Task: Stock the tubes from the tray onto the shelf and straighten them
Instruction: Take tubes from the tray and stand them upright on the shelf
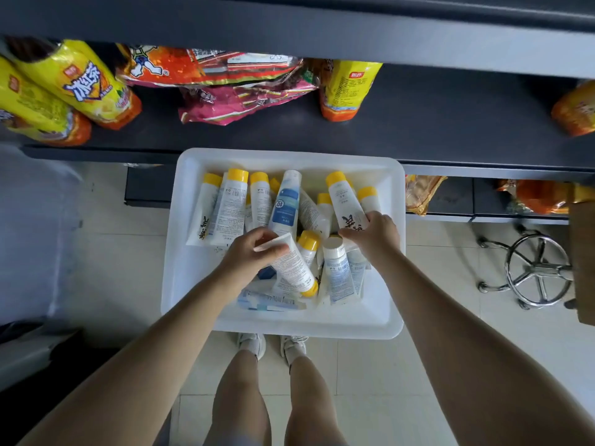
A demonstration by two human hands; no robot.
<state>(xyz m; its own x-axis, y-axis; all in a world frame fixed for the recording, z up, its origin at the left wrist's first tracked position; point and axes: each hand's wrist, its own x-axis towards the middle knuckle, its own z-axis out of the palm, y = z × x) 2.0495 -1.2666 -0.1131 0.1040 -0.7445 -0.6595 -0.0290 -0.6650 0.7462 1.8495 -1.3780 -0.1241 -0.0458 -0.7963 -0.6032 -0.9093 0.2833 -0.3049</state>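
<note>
Left grip [254, 252] was clenched on the crimped end of a yellow-capped tube [291, 272], cap pointing back toward the person. Right grip [373, 233] pinched the lower body of a second tube [346, 204], cap pointing toward the shelf [418, 123]. Both tubes were inside the white tray [193, 162], among a loose pile of others, none yet on the shelf.

Judgement: the tubes look light, soft-walled and smooth, so they are likely to slip and dent. Better to hold mid-body or near the stiff cap than at the flat crimp.

Room: the tray's far rim met the shelf's front edge. Bare shelf lay between the yellow bottle [347, 88] and an orange pack [576, 107]. The upper shelf [289, 24] overhung it, so a low entry seems needed.
</note>
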